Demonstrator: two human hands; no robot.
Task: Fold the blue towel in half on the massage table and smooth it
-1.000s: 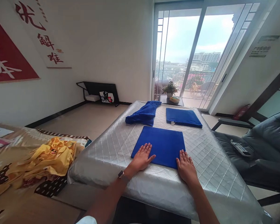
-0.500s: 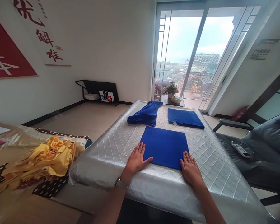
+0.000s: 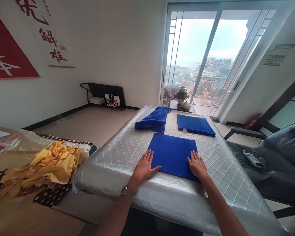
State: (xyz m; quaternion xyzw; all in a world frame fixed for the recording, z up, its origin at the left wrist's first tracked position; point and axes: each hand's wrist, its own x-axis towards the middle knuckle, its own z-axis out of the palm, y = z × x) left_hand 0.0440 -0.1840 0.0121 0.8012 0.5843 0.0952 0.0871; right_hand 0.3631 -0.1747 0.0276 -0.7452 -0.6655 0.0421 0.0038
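A blue cloth folded into a flat square (image 3: 173, 154) lies on the silver quilted table cover (image 3: 127, 154). My left hand (image 3: 144, 167) rests flat at its left edge, fingers stretched out and thumb over the near corner. On the cloth's right side lies my right hand (image 3: 197, 165), palm down with the fingers spread. Beyond, at the far right of the table, is another folded blue cloth (image 3: 195, 125) with a white tag. A crumpled blue cloth (image 3: 154, 119) lies at the far left.
To the left, a yellow garment (image 3: 60, 162) lies on a patterned bed or couch. A dark armchair (image 3: 280, 157) with a power strip (image 3: 254, 160) stands on the right. Past the table, a small stand holds a potted plant (image 3: 181, 94) before the sliding glass door.
My right hand has shifted from the cloth's right edge slightly inward and up onto it. The left hand stays in place.
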